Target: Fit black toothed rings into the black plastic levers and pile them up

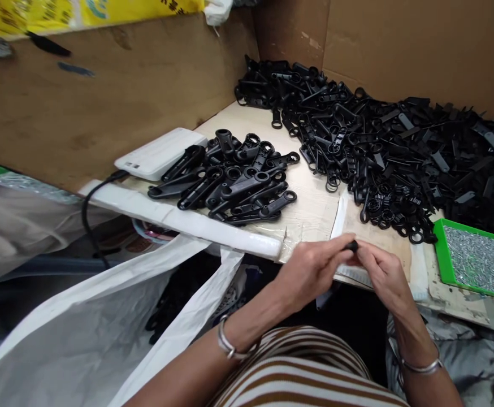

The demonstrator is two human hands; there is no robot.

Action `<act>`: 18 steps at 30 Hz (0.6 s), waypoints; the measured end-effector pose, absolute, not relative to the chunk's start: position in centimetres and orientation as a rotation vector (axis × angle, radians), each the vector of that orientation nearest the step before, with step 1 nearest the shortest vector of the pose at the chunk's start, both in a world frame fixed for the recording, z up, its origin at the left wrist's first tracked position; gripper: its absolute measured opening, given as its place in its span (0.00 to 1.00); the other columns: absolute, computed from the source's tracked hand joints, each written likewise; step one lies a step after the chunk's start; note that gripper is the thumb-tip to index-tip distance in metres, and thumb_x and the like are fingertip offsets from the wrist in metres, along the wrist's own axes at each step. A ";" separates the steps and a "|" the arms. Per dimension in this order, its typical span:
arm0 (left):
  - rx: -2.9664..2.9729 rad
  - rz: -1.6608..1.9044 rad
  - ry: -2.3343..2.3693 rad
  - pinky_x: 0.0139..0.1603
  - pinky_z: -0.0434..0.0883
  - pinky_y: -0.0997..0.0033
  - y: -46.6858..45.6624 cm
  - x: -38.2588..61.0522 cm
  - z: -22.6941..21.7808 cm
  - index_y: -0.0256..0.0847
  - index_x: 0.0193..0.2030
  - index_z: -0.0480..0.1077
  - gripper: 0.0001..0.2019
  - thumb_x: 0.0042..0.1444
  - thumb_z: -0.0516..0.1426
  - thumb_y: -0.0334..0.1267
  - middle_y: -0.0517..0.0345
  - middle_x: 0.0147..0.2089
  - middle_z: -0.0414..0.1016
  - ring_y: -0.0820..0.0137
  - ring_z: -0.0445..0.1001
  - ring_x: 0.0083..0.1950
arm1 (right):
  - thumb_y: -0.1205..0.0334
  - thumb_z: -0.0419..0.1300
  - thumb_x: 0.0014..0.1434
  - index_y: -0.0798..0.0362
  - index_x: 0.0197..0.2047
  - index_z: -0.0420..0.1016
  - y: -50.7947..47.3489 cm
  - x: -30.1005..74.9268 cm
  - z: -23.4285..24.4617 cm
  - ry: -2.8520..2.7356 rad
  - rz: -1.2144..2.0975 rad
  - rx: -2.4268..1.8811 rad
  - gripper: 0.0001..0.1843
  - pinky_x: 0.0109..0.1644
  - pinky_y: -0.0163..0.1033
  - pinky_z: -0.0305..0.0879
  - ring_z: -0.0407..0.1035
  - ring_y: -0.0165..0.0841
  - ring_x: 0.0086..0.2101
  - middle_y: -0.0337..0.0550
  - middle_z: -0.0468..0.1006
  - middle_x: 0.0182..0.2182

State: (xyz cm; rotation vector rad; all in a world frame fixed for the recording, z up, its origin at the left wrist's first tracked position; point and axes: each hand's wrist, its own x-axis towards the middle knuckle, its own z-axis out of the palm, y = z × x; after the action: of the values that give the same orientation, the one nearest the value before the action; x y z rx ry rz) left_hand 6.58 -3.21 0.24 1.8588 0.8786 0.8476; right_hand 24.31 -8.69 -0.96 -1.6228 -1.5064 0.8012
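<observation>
My left hand (312,268) and my right hand (382,274) meet at the near edge of the table (310,209). Both pinch one small black plastic part (352,245) between their fingertips; most of it is hidden by the fingers. A small heap of black plastic arms with ring ends (234,181) lies just beyond my left hand. A far larger heap of black plastic parts (382,141) covers the right and back of the table. A green tray of small silvery screws (480,260) sits right of my right hand.
A white box (160,152) with a black cable (90,215) lies at the table's left corner. Cardboard walls (103,102) enclose the back and left. An open white sack (103,328) hangs below the table edge on the left, with dark parts inside.
</observation>
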 end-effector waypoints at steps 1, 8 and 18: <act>1.966 0.941 0.973 0.37 0.72 0.71 -2.6 5.5 0.6 0.43 0.54 0.76 0.16 0.61 0.56 0.39 0.54 0.34 0.82 0.67 0.78 0.31 | 0.50 0.51 0.67 0.50 0.52 0.77 -8.0 24.5 -0.8 -1.610 0.623 -1.668 0.20 0.47 0.45 0.75 0.77 0.38 0.41 0.46 0.82 0.40; 2.275 1.019 2.043 0.47 0.72 0.56 4.4 -2.7 1.9 0.44 0.55 0.74 0.19 0.65 0.49 0.47 0.50 0.46 0.81 0.59 0.78 0.43 | 0.60 0.51 0.67 0.50 0.48 0.76 -4.5 25.7 -0.9 -2.148 -0.116 -2.080 0.14 0.40 0.44 0.71 0.73 0.41 0.41 0.51 0.76 0.47; 2.297 1.003 1.920 0.66 0.52 0.36 7.5 -3.7 1.6 0.42 0.56 0.72 0.19 0.65 0.45 0.35 0.53 0.59 0.75 0.51 0.67 0.64 | 0.58 0.64 0.57 0.51 0.42 0.74 -6.2 29.9 -0.2 -1.165 0.551 -1.597 0.11 0.28 0.35 0.67 0.66 0.27 0.23 0.37 0.75 0.29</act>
State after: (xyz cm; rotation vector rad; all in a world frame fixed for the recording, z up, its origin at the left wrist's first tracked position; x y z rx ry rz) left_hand -3.69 7.47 1.60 2.2974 1.9196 1.0031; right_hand 29.89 -6.22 -0.20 -1.5968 -1.1647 0.5510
